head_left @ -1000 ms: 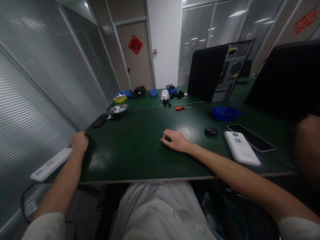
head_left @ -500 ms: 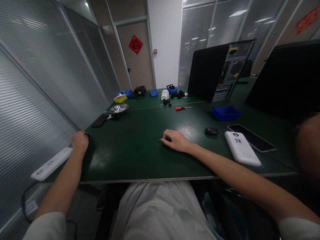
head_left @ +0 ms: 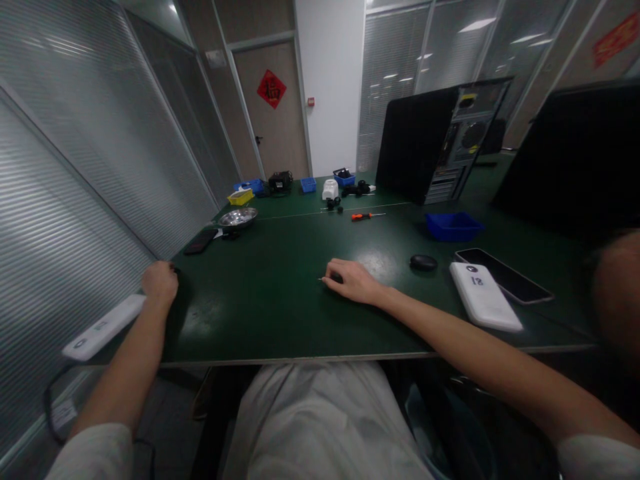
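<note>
My left hand (head_left: 160,281) rests closed at the left edge of the green table (head_left: 260,313). A bit of something dark shows at its fingertips, too small to name. Near the middle of the table my right hand (head_left: 353,280) lies with its fingers curled round a small dark object (head_left: 337,277). A thin pale tip sticks out to the left past the fingers; the rest is hidden. To the right of that hand sits a black computer mouse (head_left: 423,263). Beside my left forearm stands a white power bank (head_left: 104,328).
Farther right, a white power bank (head_left: 483,297) overlaps a dark phone (head_left: 505,275). Behind them are a blue tray (head_left: 453,227) and a computer case (head_left: 420,147). An orange screwdriver (head_left: 362,217), a metal bowl (head_left: 239,217) and another phone (head_left: 201,241) lie farther back. Part of another person shows at right.
</note>
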Tool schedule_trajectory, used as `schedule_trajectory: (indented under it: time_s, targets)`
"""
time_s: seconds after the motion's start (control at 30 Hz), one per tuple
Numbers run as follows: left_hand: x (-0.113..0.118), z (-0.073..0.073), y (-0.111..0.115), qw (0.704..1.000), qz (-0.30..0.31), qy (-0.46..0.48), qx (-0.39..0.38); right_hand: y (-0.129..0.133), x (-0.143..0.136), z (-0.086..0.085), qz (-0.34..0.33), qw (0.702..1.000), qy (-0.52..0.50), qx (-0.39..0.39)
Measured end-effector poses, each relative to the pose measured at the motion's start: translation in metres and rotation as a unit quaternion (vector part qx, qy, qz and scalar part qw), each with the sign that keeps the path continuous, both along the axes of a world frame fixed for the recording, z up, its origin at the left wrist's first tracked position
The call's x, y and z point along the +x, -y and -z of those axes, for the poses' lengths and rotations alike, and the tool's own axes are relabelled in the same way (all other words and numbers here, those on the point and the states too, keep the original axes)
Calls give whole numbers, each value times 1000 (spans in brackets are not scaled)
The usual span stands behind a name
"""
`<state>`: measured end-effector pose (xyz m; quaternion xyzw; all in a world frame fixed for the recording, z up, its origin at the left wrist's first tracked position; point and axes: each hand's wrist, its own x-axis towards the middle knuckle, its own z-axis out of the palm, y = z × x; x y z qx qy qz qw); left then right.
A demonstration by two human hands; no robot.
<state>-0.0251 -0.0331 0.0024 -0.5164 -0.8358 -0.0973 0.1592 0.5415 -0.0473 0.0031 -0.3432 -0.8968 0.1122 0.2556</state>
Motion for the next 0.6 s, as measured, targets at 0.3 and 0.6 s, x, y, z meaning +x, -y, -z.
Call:
schedule_trajectory:
  time_s: [0.3,0.6]
  targets:
    - [-6,0,1,998,-19,54,26,0,1,-1,4,1000,9,-10]
    - [11,-7,-17,990,62,130,2,2,0,-3,4,1000,12,-16]
